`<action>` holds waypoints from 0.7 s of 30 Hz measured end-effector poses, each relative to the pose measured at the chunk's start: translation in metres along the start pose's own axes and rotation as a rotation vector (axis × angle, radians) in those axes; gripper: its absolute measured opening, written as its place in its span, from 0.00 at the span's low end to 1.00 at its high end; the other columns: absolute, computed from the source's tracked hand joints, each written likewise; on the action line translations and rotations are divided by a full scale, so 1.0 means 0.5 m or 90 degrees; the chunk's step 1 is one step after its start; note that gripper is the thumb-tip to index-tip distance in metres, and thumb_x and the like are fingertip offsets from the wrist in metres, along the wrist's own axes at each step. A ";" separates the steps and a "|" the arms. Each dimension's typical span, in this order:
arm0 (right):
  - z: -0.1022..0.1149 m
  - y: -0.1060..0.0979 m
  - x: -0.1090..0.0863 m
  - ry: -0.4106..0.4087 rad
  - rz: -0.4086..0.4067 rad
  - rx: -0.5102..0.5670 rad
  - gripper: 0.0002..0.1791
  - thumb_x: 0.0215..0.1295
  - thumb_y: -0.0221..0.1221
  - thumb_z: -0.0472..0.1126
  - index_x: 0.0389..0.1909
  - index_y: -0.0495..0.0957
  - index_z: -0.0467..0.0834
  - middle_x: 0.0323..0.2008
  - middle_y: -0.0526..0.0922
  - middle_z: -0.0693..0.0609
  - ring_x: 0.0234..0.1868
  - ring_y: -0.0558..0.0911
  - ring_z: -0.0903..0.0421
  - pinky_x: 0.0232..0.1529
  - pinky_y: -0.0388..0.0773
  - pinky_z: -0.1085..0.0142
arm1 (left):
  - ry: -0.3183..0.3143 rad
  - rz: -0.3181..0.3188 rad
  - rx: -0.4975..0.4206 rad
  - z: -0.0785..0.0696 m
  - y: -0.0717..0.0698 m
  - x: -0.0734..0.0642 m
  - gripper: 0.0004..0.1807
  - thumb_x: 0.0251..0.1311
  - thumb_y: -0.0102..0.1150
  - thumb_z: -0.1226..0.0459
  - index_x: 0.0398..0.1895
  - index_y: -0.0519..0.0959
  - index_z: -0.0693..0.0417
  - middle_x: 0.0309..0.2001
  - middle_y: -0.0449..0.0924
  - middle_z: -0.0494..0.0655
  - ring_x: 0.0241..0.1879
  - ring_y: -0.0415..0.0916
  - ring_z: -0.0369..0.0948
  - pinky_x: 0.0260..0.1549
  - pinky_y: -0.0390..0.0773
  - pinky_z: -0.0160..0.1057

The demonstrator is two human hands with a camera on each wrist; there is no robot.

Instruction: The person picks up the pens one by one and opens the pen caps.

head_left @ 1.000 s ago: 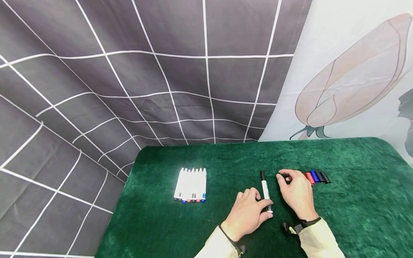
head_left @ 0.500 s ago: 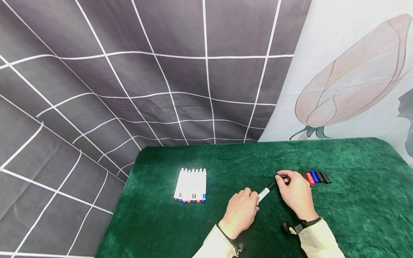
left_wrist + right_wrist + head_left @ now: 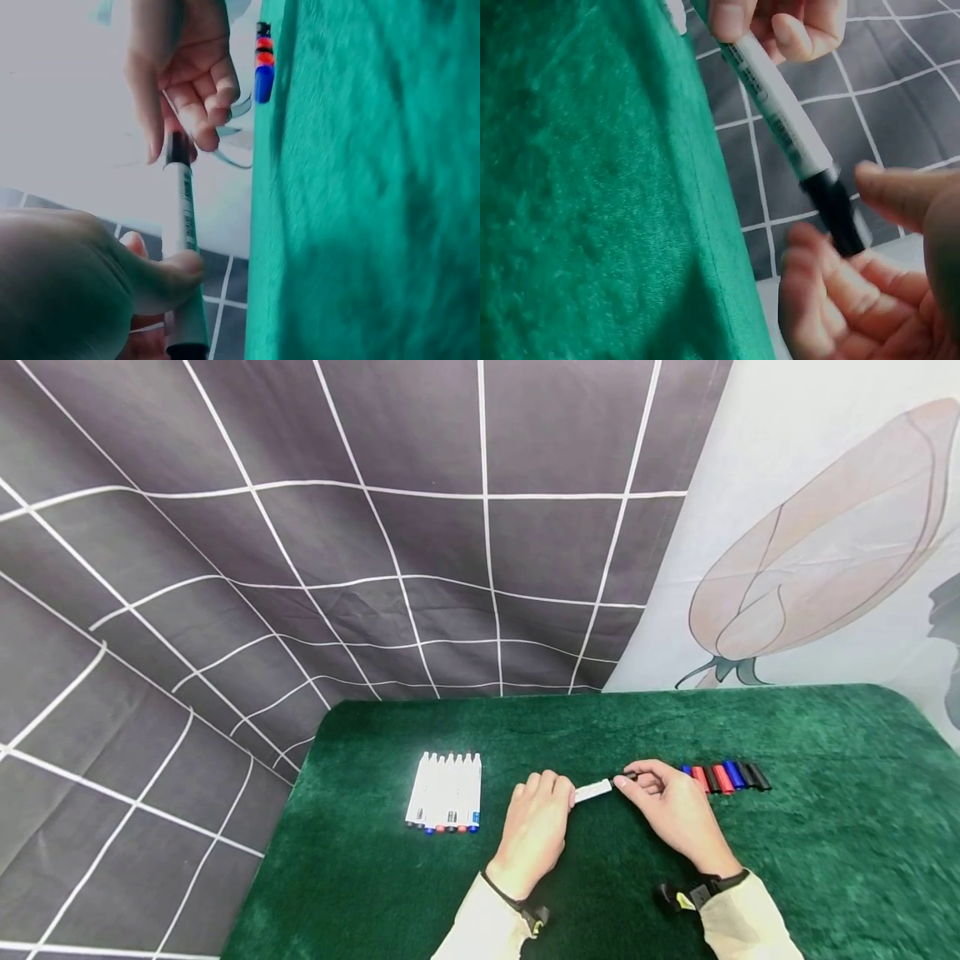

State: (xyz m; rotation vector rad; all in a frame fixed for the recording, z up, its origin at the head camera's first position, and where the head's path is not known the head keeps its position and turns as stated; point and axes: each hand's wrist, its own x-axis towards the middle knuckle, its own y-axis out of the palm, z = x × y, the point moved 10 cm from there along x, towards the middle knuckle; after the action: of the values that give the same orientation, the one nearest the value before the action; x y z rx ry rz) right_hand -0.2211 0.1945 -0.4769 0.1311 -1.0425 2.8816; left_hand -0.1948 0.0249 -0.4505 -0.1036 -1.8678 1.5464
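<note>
A white marker with a black cap is raised over the green cloth. My left hand grips its barrel, thumb along one side in the left wrist view, with the capped end pointing right. My right hand is around the black cap. Its fingers are loosely bent beneath the cap, and a small gap shows between thumb and cap in both wrist views. Those right fingers are somewhat blurred. Just beyond the right hand lies a row of red, blue and black caps, partly hidden behind it.
Several uncapped white markers lie side by side on the left of the green cloth, tips pointing away. Behind the table hang a grey curtain with white lines and a pale flower-print curtain.
My left hand has lifted the marker and turned it from upright in view to pointing right, toward my right hand. The right hand has shifted slightly left, uncovering more caps.
</note>
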 end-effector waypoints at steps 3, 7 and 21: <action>0.006 0.009 -0.002 -0.016 0.026 0.043 0.15 0.67 0.65 0.49 0.45 0.83 0.42 0.27 0.84 0.54 0.28 0.81 0.63 0.30 0.74 0.67 | -0.016 -0.004 -0.001 0.013 -0.007 0.003 0.08 0.61 0.61 0.66 0.33 0.71 0.47 0.35 0.73 0.41 0.37 0.71 0.41 0.34 0.66 0.37; 0.017 0.021 -0.005 -0.033 0.062 0.126 0.10 0.69 0.63 0.43 0.46 0.84 0.42 0.29 0.86 0.52 0.28 0.83 0.59 0.30 0.77 0.68 | -0.038 -0.003 -0.023 0.027 -0.012 0.007 0.05 0.65 0.54 0.67 0.35 0.71 0.47 0.36 0.73 0.41 0.40 0.70 0.41 0.40 0.66 0.40; 0.020 0.047 -0.011 0.018 0.130 0.303 0.14 0.71 0.60 0.39 0.49 0.83 0.32 0.36 0.88 0.45 0.31 0.85 0.57 0.35 0.82 0.67 | 0.009 -0.013 -0.076 0.017 -0.021 0.012 0.09 0.70 0.50 0.70 0.49 0.73 0.50 0.45 0.75 0.42 0.50 0.74 0.41 0.59 0.66 0.50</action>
State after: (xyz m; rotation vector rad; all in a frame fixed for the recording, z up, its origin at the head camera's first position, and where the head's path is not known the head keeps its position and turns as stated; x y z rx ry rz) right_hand -0.2175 0.1700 -0.4847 0.0083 -0.3645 3.2491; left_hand -0.2001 0.0177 -0.4391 -0.1482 -1.9441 1.4155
